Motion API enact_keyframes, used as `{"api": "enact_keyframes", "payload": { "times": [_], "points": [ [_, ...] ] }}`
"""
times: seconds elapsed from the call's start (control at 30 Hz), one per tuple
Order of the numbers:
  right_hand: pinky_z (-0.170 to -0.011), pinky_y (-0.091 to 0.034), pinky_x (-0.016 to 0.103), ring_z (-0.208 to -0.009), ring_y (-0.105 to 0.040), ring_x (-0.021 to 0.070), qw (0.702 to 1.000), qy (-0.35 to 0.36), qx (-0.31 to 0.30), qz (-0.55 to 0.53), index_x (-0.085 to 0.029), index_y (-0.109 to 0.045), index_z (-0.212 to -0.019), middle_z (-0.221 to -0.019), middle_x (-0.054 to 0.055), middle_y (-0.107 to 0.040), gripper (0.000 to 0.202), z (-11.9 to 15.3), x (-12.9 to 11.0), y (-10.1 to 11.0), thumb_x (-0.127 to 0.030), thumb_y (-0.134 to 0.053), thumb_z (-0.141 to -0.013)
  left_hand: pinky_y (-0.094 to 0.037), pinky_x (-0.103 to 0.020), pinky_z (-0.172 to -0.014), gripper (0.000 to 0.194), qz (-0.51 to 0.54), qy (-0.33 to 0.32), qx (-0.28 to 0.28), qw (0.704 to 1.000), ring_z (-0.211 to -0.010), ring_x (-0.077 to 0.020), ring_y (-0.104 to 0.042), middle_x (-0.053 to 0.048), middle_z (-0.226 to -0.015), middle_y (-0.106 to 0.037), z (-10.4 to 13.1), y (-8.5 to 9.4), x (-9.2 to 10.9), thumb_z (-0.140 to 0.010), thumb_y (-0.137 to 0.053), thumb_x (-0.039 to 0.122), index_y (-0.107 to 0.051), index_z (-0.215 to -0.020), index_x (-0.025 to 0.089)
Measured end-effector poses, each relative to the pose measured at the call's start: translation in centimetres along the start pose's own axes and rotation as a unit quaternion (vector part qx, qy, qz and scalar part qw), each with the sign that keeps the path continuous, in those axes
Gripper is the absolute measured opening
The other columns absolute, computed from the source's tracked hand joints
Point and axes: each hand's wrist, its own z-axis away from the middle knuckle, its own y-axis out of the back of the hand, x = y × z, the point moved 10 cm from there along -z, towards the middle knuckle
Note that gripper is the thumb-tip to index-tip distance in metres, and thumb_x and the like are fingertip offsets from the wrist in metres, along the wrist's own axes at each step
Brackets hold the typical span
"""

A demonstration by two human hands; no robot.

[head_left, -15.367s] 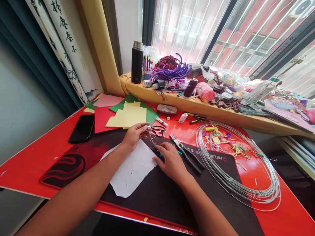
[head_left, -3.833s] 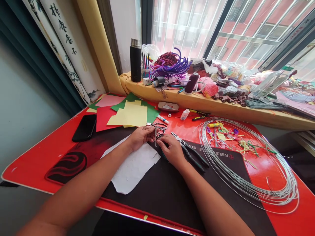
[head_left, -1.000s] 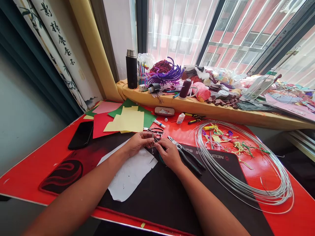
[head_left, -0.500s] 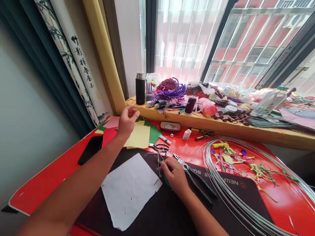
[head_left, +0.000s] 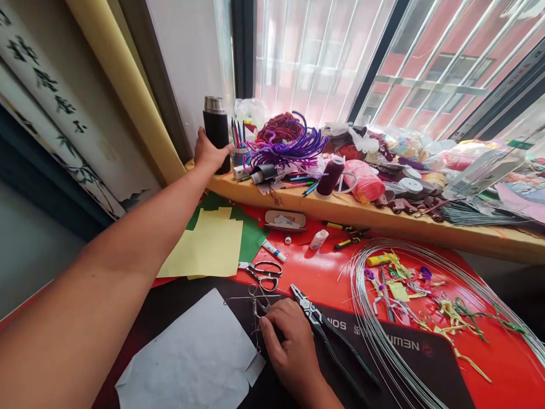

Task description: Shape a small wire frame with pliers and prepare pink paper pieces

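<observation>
Left hand (head_left: 212, 151) out from over the paper sheets to the black flask (head_left: 217, 128)

Half a second ago the left hand hung in the air above the coloured paper; it has since travelled to the ledge (head_left: 247, 192) and lies against the flask's lower half, while the right hand (head_left: 293, 346) stays low by the wire piece (head_left: 255, 307).

To do this reach well, I would judge, the left fingers should wrap the flask evenly and the wrist stay clear of the pencil cup (head_left: 241, 155) just beside it; the purple stems (head_left: 286, 150) lie close too, so a straight, unhurried pull seems kinder than a sideways one; the right hand should keep its pinch light, since thin wire probably bends easily.

The left hand is partly spread, thumb out towards the cup and fingers at the flask's far side; how firmly they press I cannot tell; the right hand is curled, with thumb and fingertips pinching the wire piece, which stands over the dark mat (head_left: 187, 292) between the white paper (head_left: 191, 358) and the large pliers (head_left: 314, 314); whether it also grips a tool underneath is hidden.
</observation>
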Motion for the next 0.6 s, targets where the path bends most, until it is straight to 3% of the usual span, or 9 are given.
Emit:
{"api": "enact_keyframes", "payload": {
  "times": [0.1, 0.2, 0.3, 0.37, 0.5, 0.6],
  "points": [
    [-0.071, -0.041, 0.035, -0.074, -0.057, 0.0192, 1.000, -0.009, -0.004, -0.009, -0.022, -0.060, -0.076, -0.077, 0.003, -0.064, 0.025, -0.3, -0.1, 0.2, -0.022, -0.054, -0.100, -0.038, -0.032, -0.111, 0.081, 0.053, 0.069, 0.005, 0.996, -0.121, -0.0154, -0.063, -0.006, -0.128, -0.069, -0.9, -0.8, -2.4, -0.064, -0.087, 0.039, -0.047, -0.124, 0.001],
    [-0.072, -0.040, 0.034, -0.074, -0.057, 0.0186, 1.000, -0.015, -0.004, -0.020, -0.022, -0.060, -0.076, -0.076, 0.002, -0.064, 0.024, -0.4, -0.2, 0.3, -0.022, -0.054, -0.100, -0.042, -0.028, -0.108, 0.071, 0.055, 0.072, 0.017, 0.996, -0.112, -0.0103, -0.064, 0.001, -0.119, -0.072, -1.0, 0.4, -1.9, -0.062, -0.086, 0.039, -0.049, -0.111, 0.003],
    [-0.072, -0.039, 0.034, -0.075, -0.056, 0.0186, 1.000, -0.016, -0.004, -0.024, -0.022, -0.061, -0.076, -0.076, 0.002, -0.063, 0.026, -0.4, -0.2, 0.4, -0.022, -0.053, -0.100, -0.045, -0.029, -0.104, 0.075, 0.028, 0.060, 0.009, 0.998, -0.115, -0.0170, -0.064, -0.003, -0.124, -0.070, 0.6, 3.6, 1.1, -0.061, -0.085, 0.045, -0.051, -0.111, 0.001],
    [-0.073, -0.040, 0.034, -0.075, -0.057, 0.0188, 1.000, -0.014, -0.006, -0.021, -0.021, -0.062, -0.076, -0.076, 0.002, -0.064, 0.026, -0.3, -0.2, 0.3, -0.023, -0.053, -0.100, -0.048, -0.032, -0.101, 0.084, -0.002, 0.039, -0.006, 0.999, -0.119, -0.0243, -0.062, -0.007, -0.128, -0.067, 2.8, 6.4, 4.2, -0.064, -0.081, 0.053, -0.050, -0.117, -0.004],
    [-0.075, -0.041, 0.034, -0.075, -0.057, 0.0192, 1.000, -0.009, -0.010, -0.009, -0.021, -0.063, -0.075, -0.076, 0.003, -0.065, 0.027, -0.1, -0.2, 0.2, -0.025, -0.054, -0.100, -0.049, -0.037, -0.100, 0.085, -0.008, 0.006, -0.062, 0.998, -0.121, -0.0302, -0.063, -0.001, -0.124, -0.066, 9.3, 11.3, 10.5, -0.073, -0.074, 0.058, -0.053, -0.131, 0.000],
    [-0.075, -0.042, 0.034, -0.076, -0.057, 0.0198, 1.000, -0.004, -0.012, -0.003, -0.021, -0.064, -0.075, -0.077, 0.004, -0.065, 0.027, 0.0, -0.3, 0.1, -0.027, -0.054, -0.100, -0.056, -0.040, -0.094, 0.079, 0.044, 0.013, -0.136, 0.990, -0.114, -0.0291, -0.068, -0.002, -0.122, -0.069, 15.3, 13.0, 13.6, -0.075, -0.078, 0.056, -0.055, -0.132, 0.007]
  ]
}}
